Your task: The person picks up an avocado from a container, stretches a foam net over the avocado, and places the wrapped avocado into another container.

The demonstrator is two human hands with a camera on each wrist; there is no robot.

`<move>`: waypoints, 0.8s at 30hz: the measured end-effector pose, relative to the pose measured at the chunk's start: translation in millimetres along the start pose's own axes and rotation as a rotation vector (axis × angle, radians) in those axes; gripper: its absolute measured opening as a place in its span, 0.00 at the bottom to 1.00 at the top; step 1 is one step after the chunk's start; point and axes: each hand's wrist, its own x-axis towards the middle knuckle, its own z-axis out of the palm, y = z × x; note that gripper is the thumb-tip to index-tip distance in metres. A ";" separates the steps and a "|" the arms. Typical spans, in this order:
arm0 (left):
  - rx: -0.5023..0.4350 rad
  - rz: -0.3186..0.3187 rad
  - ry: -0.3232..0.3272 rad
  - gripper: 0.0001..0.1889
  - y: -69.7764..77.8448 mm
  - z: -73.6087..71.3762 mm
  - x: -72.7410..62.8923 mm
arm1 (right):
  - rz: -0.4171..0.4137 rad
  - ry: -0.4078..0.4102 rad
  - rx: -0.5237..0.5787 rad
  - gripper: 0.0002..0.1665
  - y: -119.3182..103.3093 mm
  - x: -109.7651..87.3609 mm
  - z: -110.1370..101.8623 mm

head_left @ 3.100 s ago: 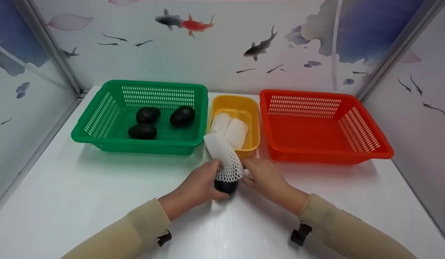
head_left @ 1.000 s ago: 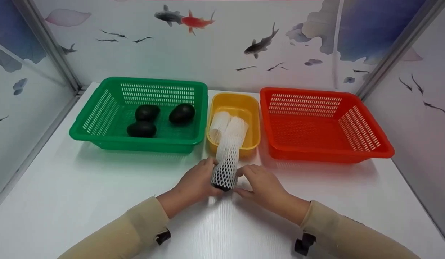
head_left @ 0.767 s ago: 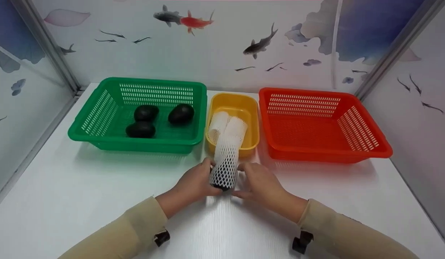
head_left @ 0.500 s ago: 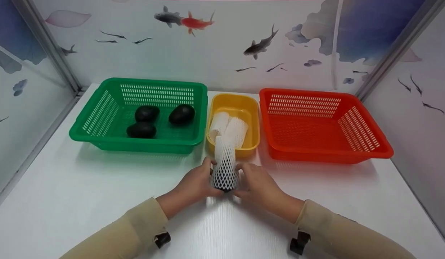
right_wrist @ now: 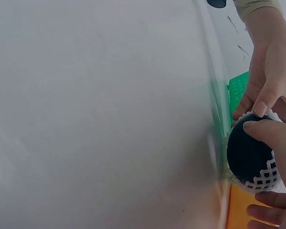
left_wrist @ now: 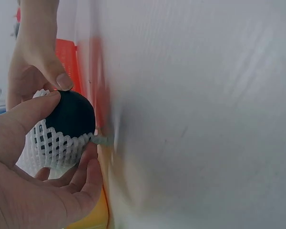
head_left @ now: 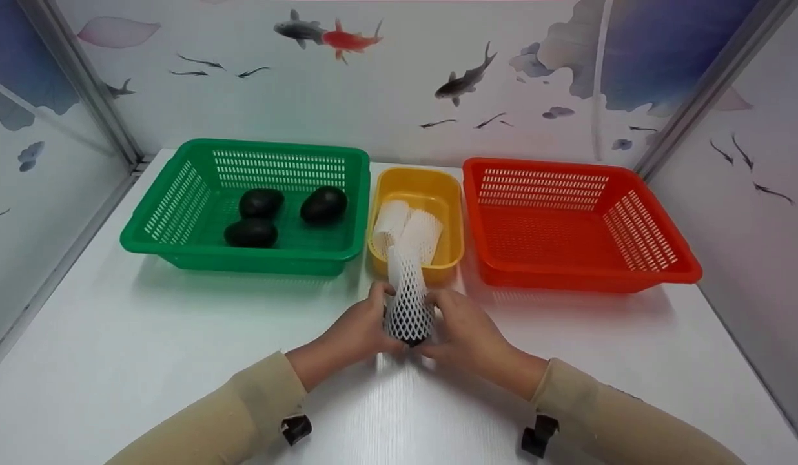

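A dark avocado (left_wrist: 74, 114) sits inside a white foam net sleeve (head_left: 410, 310), its near end bare. In the head view the sleeve's slack far end reaches to the front of the yellow bin (head_left: 456, 255). My left hand (head_left: 357, 328) grips the left side, thumb on the bare avocado and fingers around the netting. From the right, my right hand (head_left: 470, 336) holds it too, its thumb on the fruit in the right wrist view. Three more dark avocados (head_left: 323, 204) lie in the green basket (head_left: 244, 258). Spare foam net sleeves (head_left: 422, 234) lie in the yellow bin.
To the right of the yellow bin stands a red basket (head_left: 567, 274). All the containers line up along the back of the white table (head_left: 179, 349). Printed panels (head_left: 399, 97) close off the back and sides.
Compared with about three seconds ago, the sleeve has come down over most of the avocado, and its free end has swung from leaning left to pointing away. Recently both hands shifted slightly.
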 end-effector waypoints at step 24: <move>-0.057 -0.082 0.046 0.39 7.3 -2.0 0.6 | -0.275 0.156 0.058 0.26 4.3 -2.8 -0.8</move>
